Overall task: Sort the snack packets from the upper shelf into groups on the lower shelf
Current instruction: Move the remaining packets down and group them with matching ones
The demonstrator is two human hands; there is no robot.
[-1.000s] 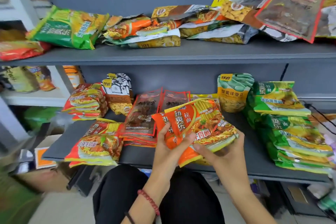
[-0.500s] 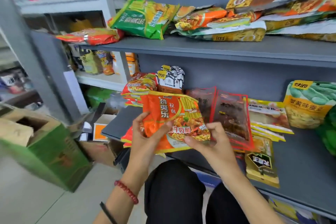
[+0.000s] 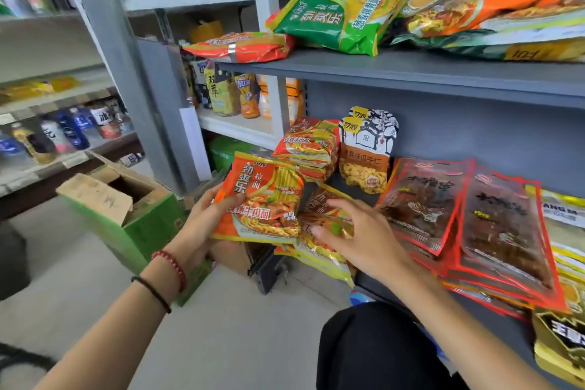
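Right hand (image 3: 357, 237) has let go of the orange noodle packet (image 3: 262, 199) now, fingers spread loose over the matching pile (image 3: 319, 255) just below the seed bag (image 3: 367, 152). Left hand (image 3: 202, 218) alone grips the packet's left edge, down-left of the seed bag.

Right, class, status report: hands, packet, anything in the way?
Left hand grips orange packet. Right hand open over lower pile. Packet not yet down. No obstruction seen.
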